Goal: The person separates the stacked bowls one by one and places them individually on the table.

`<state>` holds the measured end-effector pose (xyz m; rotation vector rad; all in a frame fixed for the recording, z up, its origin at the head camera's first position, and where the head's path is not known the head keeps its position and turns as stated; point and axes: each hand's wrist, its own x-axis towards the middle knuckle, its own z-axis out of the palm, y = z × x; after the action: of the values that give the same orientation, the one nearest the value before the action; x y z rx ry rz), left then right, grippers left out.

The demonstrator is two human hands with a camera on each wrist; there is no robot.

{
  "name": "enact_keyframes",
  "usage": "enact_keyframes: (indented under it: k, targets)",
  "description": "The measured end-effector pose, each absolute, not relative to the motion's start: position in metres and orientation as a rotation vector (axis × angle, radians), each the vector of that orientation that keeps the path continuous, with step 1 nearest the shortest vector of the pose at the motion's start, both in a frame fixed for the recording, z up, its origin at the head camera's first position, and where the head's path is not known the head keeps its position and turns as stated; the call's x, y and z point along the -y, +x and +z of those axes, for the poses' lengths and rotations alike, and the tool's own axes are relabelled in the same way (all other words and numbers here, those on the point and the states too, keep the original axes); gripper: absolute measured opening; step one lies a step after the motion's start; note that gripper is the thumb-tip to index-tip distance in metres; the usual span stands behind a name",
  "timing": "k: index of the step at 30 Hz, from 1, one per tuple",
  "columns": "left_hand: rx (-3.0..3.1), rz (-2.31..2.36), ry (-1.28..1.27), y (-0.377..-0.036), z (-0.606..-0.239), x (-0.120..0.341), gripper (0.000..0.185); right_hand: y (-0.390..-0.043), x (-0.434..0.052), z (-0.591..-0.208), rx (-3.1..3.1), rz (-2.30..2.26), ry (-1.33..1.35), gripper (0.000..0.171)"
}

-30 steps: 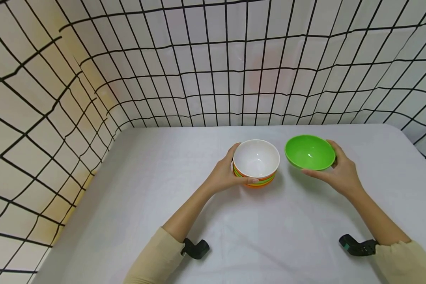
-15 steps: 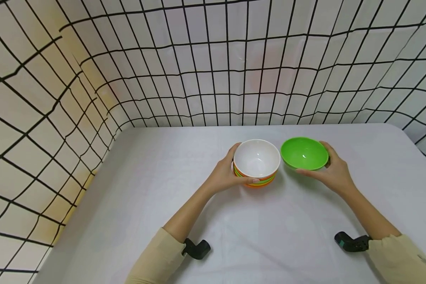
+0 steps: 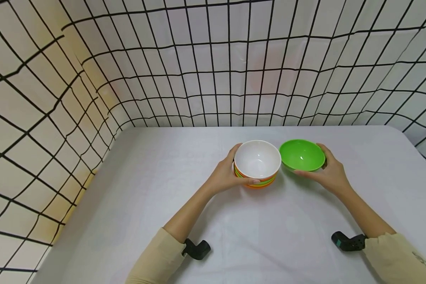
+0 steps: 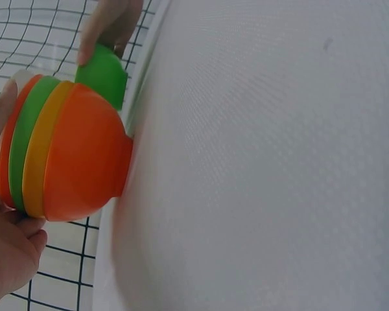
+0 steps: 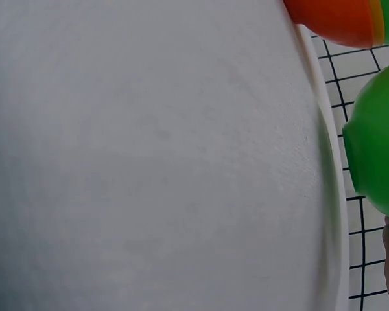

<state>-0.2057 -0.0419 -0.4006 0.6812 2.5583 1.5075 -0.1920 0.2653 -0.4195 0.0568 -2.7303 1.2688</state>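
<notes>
A stack of nested bowls stands on the table, with a white bowl [image 3: 257,159] on top. In the left wrist view, orange, green and yellow rims show below it, and the outermost orange bowl [image 4: 87,155] rests on its foot. My left hand [image 3: 225,174] grips the stack from the left, thumb in front and fingers behind. To the right, my right hand [image 3: 328,173] holds a green bowl [image 3: 301,156] by its right side, thumb in front. In the right wrist view the green bowl's foot [image 5: 351,159] is apart from the table. Its inside looks bare.
A white cloth-like surface covers the table [image 3: 255,236]. Black grid netting [image 3: 234,71] over pale walls rises behind and on the left. Dark wrist devices [image 3: 197,249] sit at both cuffs.
My right hand has brought the green bowl leftward and slightly nearer me, up close beside the stack. The left hand and the stack stay in place.
</notes>
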Motion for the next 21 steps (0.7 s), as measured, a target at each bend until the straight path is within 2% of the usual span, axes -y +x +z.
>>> enact_keyframes:
  k: [21]
  targets:
    - [-2.557,1.507,0.702,-0.206,-0.401,0.042,0.098,-0.197,-0.279,-0.43,2.704,1.373,-0.001,0.099]
